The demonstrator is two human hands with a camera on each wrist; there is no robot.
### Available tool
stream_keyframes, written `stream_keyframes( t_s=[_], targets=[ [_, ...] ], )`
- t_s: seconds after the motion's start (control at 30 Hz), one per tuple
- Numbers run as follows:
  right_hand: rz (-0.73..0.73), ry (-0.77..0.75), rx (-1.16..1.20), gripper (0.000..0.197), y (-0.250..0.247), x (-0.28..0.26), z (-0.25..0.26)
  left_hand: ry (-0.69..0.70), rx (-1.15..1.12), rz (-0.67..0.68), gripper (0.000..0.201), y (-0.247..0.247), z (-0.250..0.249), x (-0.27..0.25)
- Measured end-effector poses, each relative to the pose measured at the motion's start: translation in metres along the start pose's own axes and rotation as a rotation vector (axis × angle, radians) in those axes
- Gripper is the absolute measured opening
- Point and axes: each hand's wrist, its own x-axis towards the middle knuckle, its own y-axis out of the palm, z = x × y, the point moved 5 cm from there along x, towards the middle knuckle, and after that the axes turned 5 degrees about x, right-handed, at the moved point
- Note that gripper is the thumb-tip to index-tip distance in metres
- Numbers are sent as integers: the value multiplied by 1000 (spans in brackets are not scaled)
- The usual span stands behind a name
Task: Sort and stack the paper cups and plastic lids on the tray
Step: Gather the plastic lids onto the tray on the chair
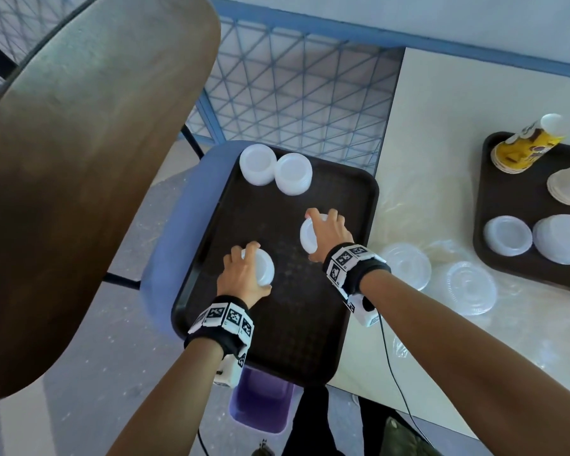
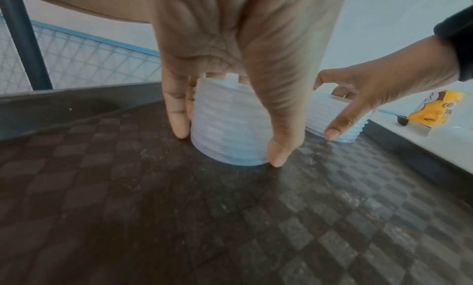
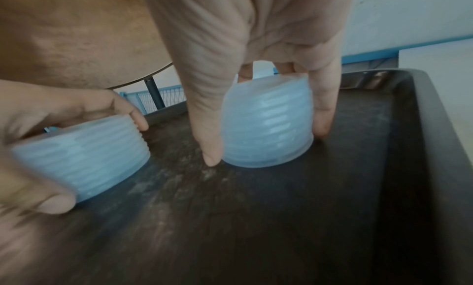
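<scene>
On the dark brown tray [image 1: 287, 340] stand several stacks of white plastic lids. My left hand [image 1: 244, 273] grips one lid stack [image 1: 265, 266] from above, thumb and fingers down its sides [image 2: 227, 127]. My right hand [image 1: 326, 233] grips a second lid stack [image 1: 307, 236] the same way [image 3: 266, 125], nearer the tray's right rim. Both stacks rest on the tray floor. Two more lid stacks [image 1: 257, 164] [image 1: 293, 174] stand at the tray's far end.
A brown round tabletop [image 1: 79, 159] looms at the left. A second tray [image 1: 533, 205] on the white counter holds yellow printed cups [image 1: 524, 146], white cups and lid stacks. Clear lids [image 1: 408, 264] [image 1: 471, 287] lie loose on the counter. A purple bin [image 1: 260, 403] sits below.
</scene>
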Motion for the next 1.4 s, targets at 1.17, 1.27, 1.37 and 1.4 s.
stream_keyframes(
  t_s=[1.17, 1.27, 1.37, 1.4],
  targets=[
    [-43, 142, 183, 83, 11, -187, -180, 351, 118, 36, 80, 60, -193, -105],
    [-30, 165, 163, 83, 20, -183, -188, 353, 188, 54, 80, 80, -201, -104],
    [5, 175, 105, 84, 29, -178, -190, 339, 245, 44, 81, 92, -203, -99],
    [9, 175, 86, 84, 32, -177, -189, 334, 259, 45, 81, 95, -203, -98]
  ],
)
